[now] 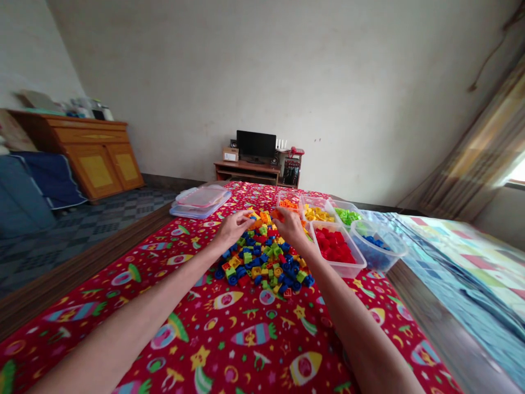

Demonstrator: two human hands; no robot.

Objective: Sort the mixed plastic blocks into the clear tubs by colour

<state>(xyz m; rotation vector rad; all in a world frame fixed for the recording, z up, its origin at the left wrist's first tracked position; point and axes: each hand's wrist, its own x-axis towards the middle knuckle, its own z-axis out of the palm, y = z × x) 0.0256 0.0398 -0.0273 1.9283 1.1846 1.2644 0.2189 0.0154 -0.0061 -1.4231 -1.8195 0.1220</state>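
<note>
Left hand (233,227) pinching orange brick (256,224) at fingertips. Right hand (290,224) curled close by, can't tell if it's gripping anything. Mixed brick pile (262,261) sprawls below and between hands, clear tub (351,270) of red bricks (334,246) just right of right one.

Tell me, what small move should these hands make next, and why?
Perhaps the left hand could move the orange block beside it into the orange-filled container: that container shows only orange blocks, while the pile mixes colours.
</note>
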